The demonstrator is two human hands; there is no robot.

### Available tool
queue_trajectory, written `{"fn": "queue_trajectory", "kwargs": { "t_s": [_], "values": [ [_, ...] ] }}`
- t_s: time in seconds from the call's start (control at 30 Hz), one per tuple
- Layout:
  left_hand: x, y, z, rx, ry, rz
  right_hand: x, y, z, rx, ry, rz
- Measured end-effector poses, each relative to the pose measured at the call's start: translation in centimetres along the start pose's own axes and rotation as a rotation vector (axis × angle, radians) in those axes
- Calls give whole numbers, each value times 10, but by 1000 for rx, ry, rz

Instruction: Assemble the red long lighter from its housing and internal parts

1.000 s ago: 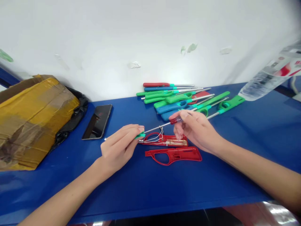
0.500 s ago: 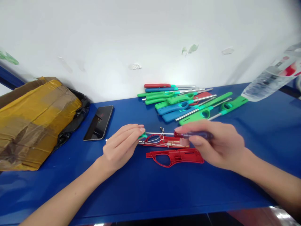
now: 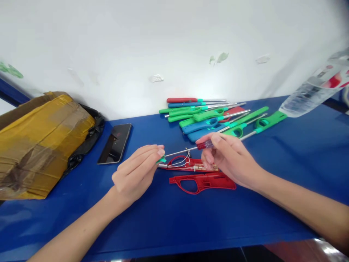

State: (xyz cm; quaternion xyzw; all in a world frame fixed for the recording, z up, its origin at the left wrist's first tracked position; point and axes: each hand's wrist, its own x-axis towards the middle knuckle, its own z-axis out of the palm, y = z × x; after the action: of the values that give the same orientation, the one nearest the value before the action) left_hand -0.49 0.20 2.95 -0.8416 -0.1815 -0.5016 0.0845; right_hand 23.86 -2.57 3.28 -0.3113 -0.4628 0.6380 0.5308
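Note:
My right hand point(image 3: 230, 156) is closed around the dark red handle of a screwdriver point(image 3: 205, 145). Its thin shaft points left, the tip beside a small green plastic piece point(image 3: 163, 159) pinched in my left hand point(image 3: 140, 167). Below the shaft lies a red lighter half-shell point(image 3: 174, 162), with white wires and a clear fuel tank point(image 3: 200, 167) in it. A metal tube runs left from it under my left fingers. Nearer me, the other red half-shell point(image 3: 207, 183) rests on the table with its inner side up.
Several green, blue and red long-necked lighters point(image 3: 201, 125) lie piled at the back against the wall. A phone point(image 3: 115, 143) and a taped cardboard box point(image 3: 40, 145) are on the left. At the far right stands a water bottle point(image 3: 308, 96). The table point(image 3: 169, 225) is blue.
My right hand has shifted left and turned, so the screwdriver shaft now slants down toward my left hand. My left hand has moved slightly left with the green piece.

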Motion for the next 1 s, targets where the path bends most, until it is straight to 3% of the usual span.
{"fn": "queue_trajectory", "kwargs": {
  "t_s": [0.67,0.83,1.0],
  "values": [
    [2,8,-1,15,65,-153,2,7,7,157,77,159],
    [0,7,1,-35,60,-186,-1,-6,7,65,84,-14],
    [-3,5,0,-70,39,-202,-9,-16,7,-180,87,-238]
  ]
}}
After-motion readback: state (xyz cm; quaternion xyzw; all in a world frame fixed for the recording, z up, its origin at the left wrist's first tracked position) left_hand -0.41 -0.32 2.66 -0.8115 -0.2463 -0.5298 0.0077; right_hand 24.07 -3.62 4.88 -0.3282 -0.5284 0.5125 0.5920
